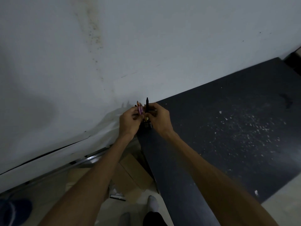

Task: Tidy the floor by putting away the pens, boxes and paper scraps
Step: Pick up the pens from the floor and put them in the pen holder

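Both my hands meet above the near corner of a dark table [228, 121], close to the white wall. My left hand [128, 122] grips a bunch of coloured pens [140, 109], pink and purple ones pointing up. My right hand [160, 119] pinches a black pen [147, 104] that stands upright between the two hands. Under the pens a small dark holder [147, 124] shows on the table's corner, mostly hidden by my fingers. Flat cardboard boxes [128, 175] lie on the floor below, between my forearms.
White specks and paper bits [244, 126] are scattered over the table top. A metal rail [91, 158] runs along the wall's foot. A blue object [14, 211] sits at the bottom left. My socked foot [153, 203] stands on the floor beside the table.
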